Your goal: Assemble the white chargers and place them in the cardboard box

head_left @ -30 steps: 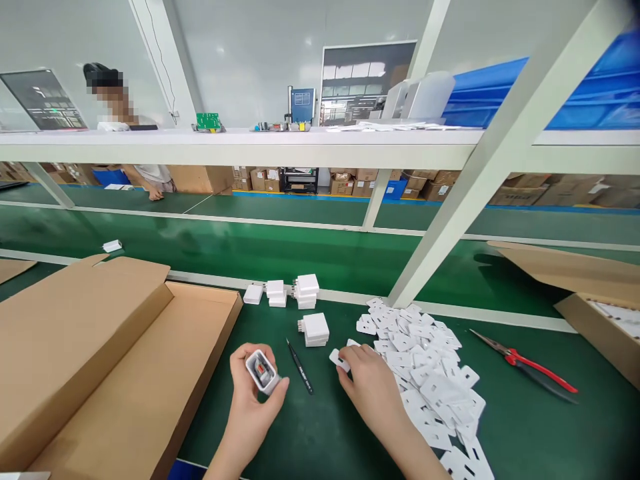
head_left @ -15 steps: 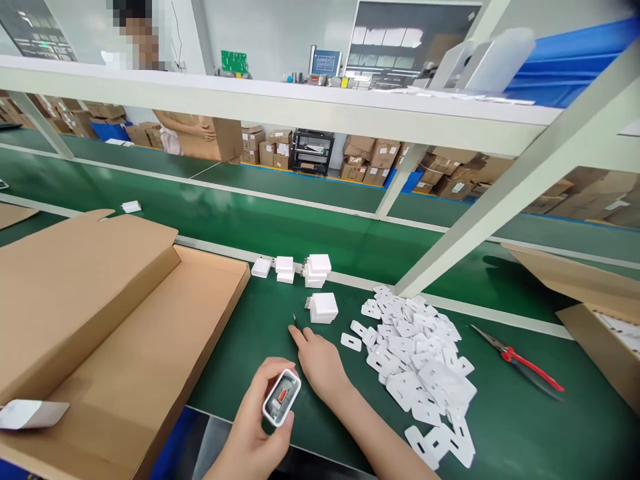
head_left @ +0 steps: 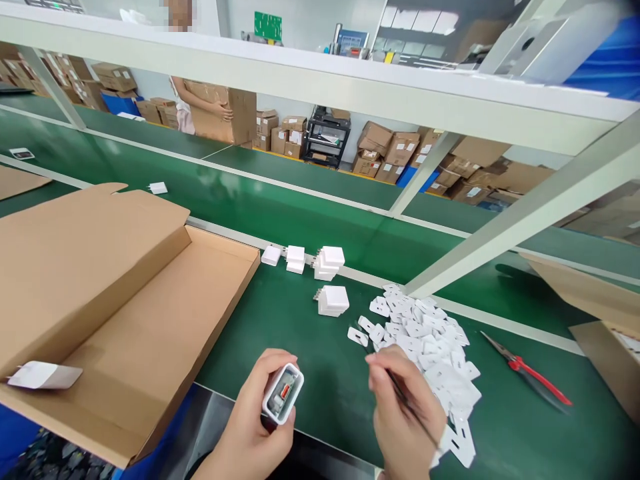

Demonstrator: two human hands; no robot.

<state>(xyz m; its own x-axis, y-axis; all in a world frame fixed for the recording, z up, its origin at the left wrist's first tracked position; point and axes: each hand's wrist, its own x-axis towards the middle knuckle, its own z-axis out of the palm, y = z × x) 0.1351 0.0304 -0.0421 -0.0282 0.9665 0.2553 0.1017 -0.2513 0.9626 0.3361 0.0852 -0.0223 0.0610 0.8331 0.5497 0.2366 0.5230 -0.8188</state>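
Note:
My left hand [head_left: 255, 417] is closed around a white charger housing [head_left: 283, 395], tilted so its open end faces up toward me. Inside it show a circuit board and an orange-red USB port. Between the fingers of my right hand [head_left: 407, 407] is a pair of thin dark tweezers [head_left: 413, 407]; their tip is close to a loose white cover plate [head_left: 358, 337]. That plate lies at the left edge of a heap of slotted white cover plates [head_left: 425, 333], partly hidden by my right hand. Stacked white chargers [head_left: 333, 301] stand on the green table beyond.
At left lies an open cardboard box [head_left: 220, 267] with one white charger [head_left: 47, 375] in it. Red-handled pliers [head_left: 525, 370] rest at right, near another carton [head_left: 607, 353]. A shelf post [head_left: 500, 220] slants down behind the heap. Across the benches, a person holds a large carton [head_left: 215, 120].
My right hand has moved right with the tweezers, from near the charger stack to the heap's left edge. My left hand keeps the housing in about the same place. The view has shifted slightly.

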